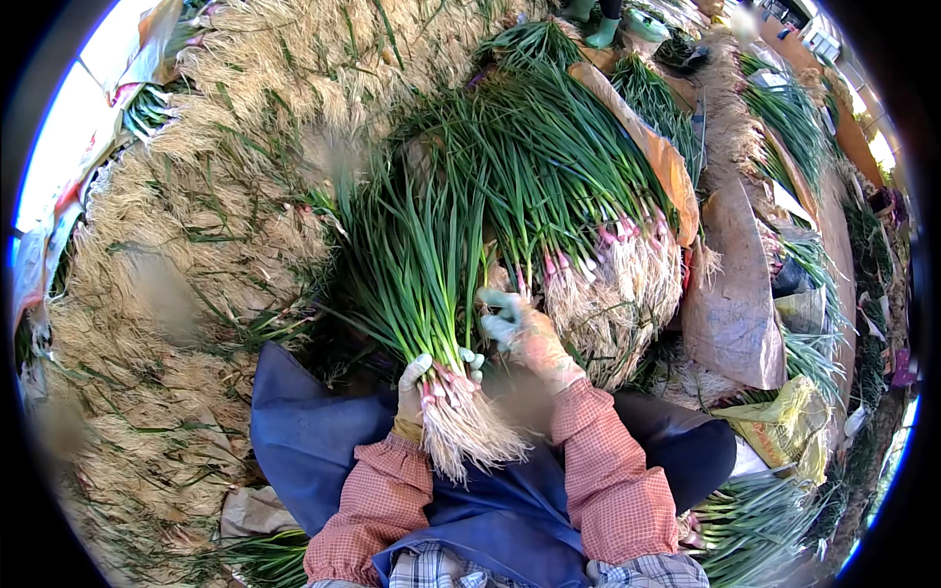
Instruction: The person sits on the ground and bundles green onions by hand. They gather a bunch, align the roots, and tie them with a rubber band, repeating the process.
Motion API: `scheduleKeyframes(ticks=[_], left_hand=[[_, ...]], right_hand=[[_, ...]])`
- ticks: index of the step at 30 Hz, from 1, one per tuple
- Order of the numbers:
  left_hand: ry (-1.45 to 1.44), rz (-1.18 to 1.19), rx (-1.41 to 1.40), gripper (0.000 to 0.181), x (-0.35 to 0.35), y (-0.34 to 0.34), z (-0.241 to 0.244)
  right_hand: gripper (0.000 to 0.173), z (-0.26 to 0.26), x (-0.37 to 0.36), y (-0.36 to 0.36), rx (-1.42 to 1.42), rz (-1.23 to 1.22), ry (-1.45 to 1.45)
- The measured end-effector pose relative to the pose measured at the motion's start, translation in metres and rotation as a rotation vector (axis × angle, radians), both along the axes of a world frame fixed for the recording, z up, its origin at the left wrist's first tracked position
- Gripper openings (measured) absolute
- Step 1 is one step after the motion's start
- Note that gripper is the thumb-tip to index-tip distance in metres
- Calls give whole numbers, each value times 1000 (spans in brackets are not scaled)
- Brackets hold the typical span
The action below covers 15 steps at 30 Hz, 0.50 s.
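My left hand [413,389], in a pale coated glove, is closed around a bunch of young garlic plants [441,331]. Their pinkish bulbs and long pale roots hang over my blue apron, and the green leaves point away from me. My right hand [518,327], also gloved, is just right of the bunch with its fingers spread a little, pointing left; nothing shows clearly between them. It is beside the near edge of a large heap of similar plants [544,176], whose roots [617,294] face me.
Pale cut roots and leaf scraps [184,294] cover the ground at left. Brown sheets [735,294] and more plant bundles [764,522] lie at right, near a yellow woven sack [786,419]. A person's green boots [603,33] show at the top.
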<state>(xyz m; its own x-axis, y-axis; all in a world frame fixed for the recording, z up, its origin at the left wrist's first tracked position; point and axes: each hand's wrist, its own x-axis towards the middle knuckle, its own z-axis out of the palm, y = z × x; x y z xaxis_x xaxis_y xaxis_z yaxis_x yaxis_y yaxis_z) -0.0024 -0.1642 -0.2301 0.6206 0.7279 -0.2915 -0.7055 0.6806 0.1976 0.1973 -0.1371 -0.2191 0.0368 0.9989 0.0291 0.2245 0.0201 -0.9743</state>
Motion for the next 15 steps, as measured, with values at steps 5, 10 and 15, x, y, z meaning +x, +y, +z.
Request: scheduleKeyframes(ticks=[5,10,15], left_hand=[[-166,74,45,60,5,0,6],[-90,59,61,58,4,-2,15],[-267,130,-62,58,4,-10,9]], right_hand=[[70,9,0,9,-655,292,70],[21,-58,-13,-16,-348,109,356],[47,-21,-3,0,-623,-84,554]])
